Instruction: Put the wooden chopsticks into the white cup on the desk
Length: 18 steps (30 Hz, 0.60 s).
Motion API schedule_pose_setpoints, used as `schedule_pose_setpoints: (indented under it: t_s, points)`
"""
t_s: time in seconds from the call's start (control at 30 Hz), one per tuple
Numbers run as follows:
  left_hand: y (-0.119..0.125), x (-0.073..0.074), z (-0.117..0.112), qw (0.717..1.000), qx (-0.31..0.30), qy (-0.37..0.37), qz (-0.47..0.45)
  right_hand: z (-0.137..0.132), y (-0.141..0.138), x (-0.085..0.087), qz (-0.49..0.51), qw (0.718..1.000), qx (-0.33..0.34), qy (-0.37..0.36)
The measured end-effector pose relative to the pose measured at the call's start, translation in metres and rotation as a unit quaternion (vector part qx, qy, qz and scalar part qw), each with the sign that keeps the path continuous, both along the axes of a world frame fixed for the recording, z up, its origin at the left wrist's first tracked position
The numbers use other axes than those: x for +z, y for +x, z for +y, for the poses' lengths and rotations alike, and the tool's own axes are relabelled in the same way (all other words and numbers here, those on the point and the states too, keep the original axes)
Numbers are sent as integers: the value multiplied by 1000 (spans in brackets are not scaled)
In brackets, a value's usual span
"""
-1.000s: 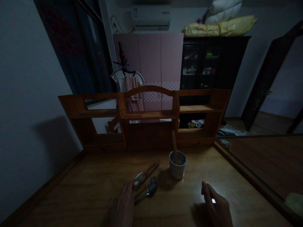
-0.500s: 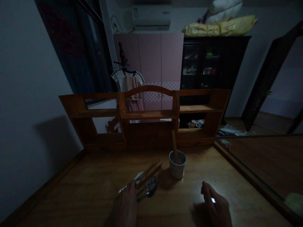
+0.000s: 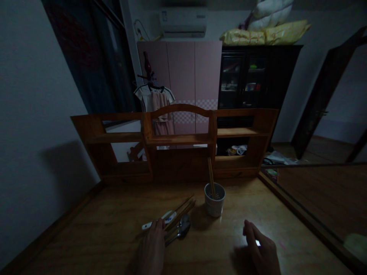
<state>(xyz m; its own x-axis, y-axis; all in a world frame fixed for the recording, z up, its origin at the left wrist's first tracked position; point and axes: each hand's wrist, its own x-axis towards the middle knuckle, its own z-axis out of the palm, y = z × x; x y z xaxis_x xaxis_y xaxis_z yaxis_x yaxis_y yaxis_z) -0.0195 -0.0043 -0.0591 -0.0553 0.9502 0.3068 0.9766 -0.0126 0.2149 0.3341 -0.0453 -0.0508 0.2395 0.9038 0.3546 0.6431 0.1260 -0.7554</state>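
Left hand (image 3: 151, 245) covers the ends of the chopsticks (image 3: 185, 211), perhaps steadying them, while right hand (image 3: 263, 248) curls nearer the bench's (image 3: 114, 214) right edge; whether either's fingers grip, I cannot tell.

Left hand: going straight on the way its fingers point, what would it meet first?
Probably the white spoon, lying just ahead of the left hand's fingers; depth is unclear, so they may already touch.
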Motion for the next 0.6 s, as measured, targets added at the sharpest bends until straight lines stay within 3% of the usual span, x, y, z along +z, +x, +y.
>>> schedule_pose_setpoints:
  t_s: [0.2,0.37,0.6]
  points:
    - [-5,-27,2,997,-27,70,4,1,1,-1,-6,1000,-1,1]
    - [-3,-20,5,996,-40,74,-22,1,2,-4,-9,1000,1,3]
    - [-4,-15,3,997,-50,66,11,1,2,-3,-13,1000,0,17]
